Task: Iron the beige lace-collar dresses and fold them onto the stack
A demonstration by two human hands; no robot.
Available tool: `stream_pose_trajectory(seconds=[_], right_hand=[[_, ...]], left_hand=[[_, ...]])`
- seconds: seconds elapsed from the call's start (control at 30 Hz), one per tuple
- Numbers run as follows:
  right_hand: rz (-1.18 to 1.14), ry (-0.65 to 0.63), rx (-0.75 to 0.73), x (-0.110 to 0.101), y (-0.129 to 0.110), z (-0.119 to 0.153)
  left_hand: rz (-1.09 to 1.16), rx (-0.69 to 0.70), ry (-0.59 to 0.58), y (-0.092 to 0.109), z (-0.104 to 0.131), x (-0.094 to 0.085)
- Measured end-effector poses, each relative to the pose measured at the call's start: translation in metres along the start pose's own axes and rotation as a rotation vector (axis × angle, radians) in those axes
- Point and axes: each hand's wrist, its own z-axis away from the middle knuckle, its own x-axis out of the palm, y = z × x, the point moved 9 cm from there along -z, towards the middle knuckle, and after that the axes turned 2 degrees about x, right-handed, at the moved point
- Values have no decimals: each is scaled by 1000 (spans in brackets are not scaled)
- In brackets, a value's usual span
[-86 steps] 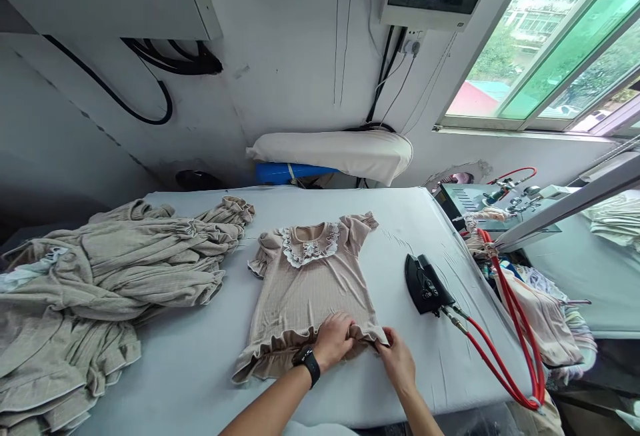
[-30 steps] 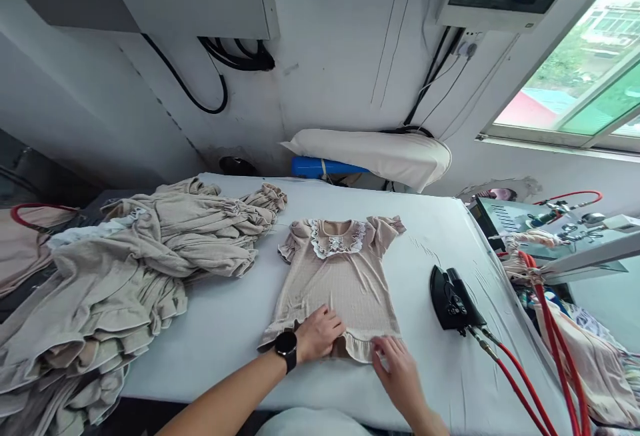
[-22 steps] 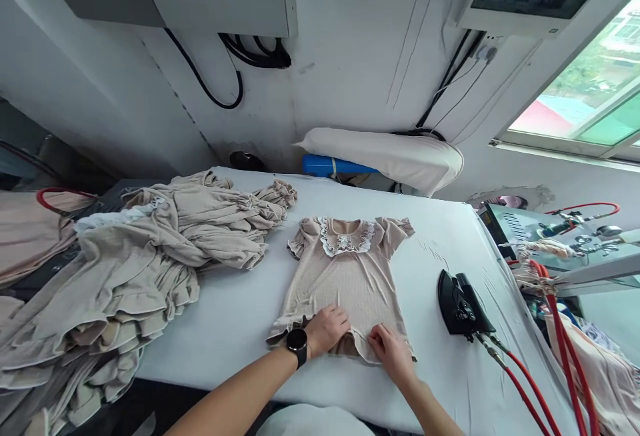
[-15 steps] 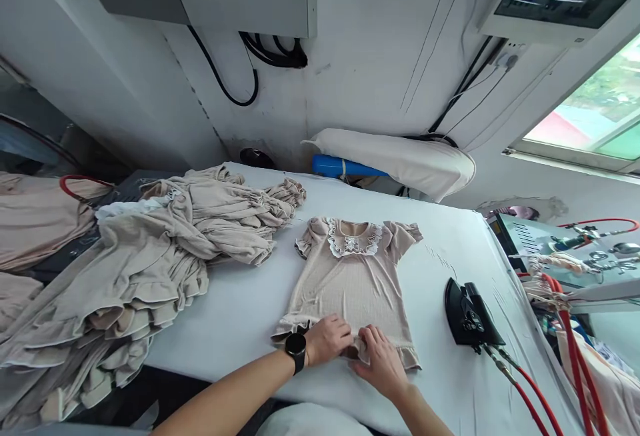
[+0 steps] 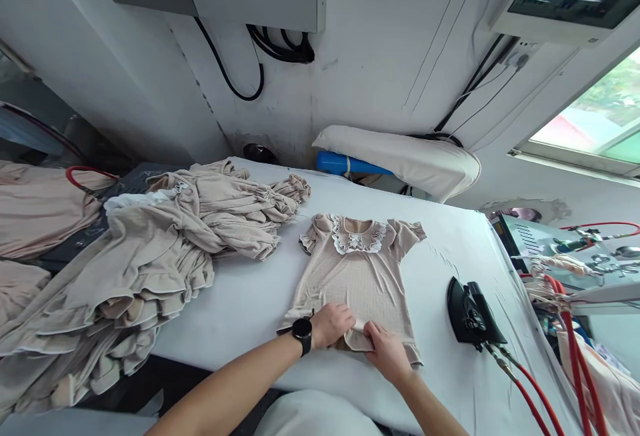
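Note:
A small beige child's dress [image 5: 356,276] lies spread on the white-covered table, its white lace collar [image 5: 357,241] away from me and its ruffled hem towards me. My left hand [image 5: 332,324], with a black watch on the wrist, has its fingers curled on the hem left of the middle. Just right of it, my right hand [image 5: 387,349] pinches the same hem between thumb and fingers. Between the hands the hem edge is slightly lifted and folded. Some fingertips are hidden in the cloth. A black steam iron [image 5: 473,313] rests to the right of the dress.
A heap of beige garments [image 5: 165,249] covers the table's left side. Red hoses [image 5: 533,396] run from the iron off the front right. At the back edge stands a padded pressing arm [image 5: 400,156] beside a blue cylinder [image 5: 350,164]. A metal machine [image 5: 555,243] stands at right.
Both hands have shifted slightly up along the dress front, still at the hem, and the right has moved a little right. The view has tilted a little.

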Motion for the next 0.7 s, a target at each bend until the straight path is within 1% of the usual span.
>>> stream_pose_trajectory(seconds=[0.07,0.13,0.2,0.23,0.27,0.33,0.37,0.43,0.5,0.57,0.63,0.7], right_hand=[[62,2,6,7,-3,5],[100,-14,-16,10,-7,14],[100,-50,-93,9,-18,23],[84,-65,-141,7,-26,25],[51,-63,-171,4,-34,25],[-64,-12,-146,-4,-47,16],[-125,14,-101,-5,-53,9],[-186,35,-33,2,-68,-8],[-132,10,-43,16,-87,-23],[-28,3,-70,28,-101,-32],[25,15,-90,36,-107,-37],[7,40,-108,39,-107,-39]], left_hand=[[-19,56,14,13,7,2],[-17,97,13,21,22,-3],[-36,101,13,16,44,-16],[-55,71,13,8,56,-25],[-77,17,10,-4,68,-33],[-109,-124,-8,-29,92,-47],[-110,-181,-25,-40,103,-50],[-66,-255,-62,-53,118,-48],[41,-372,-47,-67,126,-44],[179,-562,25,-85,131,-40],[274,-712,96,-99,133,-36],[299,-764,137,-106,129,-37]])
